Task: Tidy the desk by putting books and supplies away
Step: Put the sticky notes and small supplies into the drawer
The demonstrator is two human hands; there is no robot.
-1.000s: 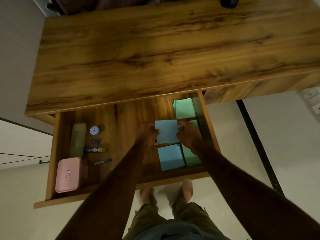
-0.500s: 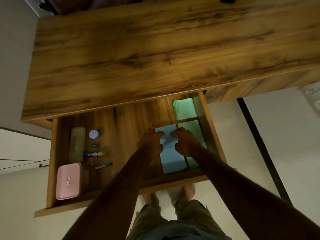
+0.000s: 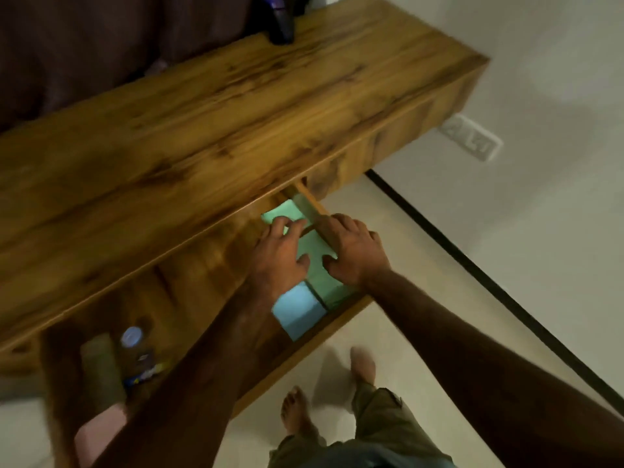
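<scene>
The open wooden drawer (image 3: pixel 305 358) under the desk top (image 3: pixel 202 113) holds a blue book (image 3: pixel 297 312) near its front and a green book (image 3: pixel 315 265) beside it toward the right wall. Another green sheet (image 3: pixel 283 211) lies further back. My left hand (image 3: pixel 280 255) rests flat with straight fingers on the green items. My right hand (image 3: pixel 354 251) lies spread over the drawer's right wall and the green book's edge. Neither hand grips anything that I can see.
At the drawer's left end lie an olive pencil case (image 3: pixel 98 366), a round blue lid (image 3: pixel 131 336), a glue stick (image 3: pixel 145 374) and a pink box (image 3: pixel 101 430). A dark object (image 3: pixel 280 25) stands at the desk's back. A wall socket (image 3: pixel 471 138) is on the right.
The blue book I held in both hands now lies in the drawer. Both hands moved back onto the green book. My view swung, so the desk looks tilted.
</scene>
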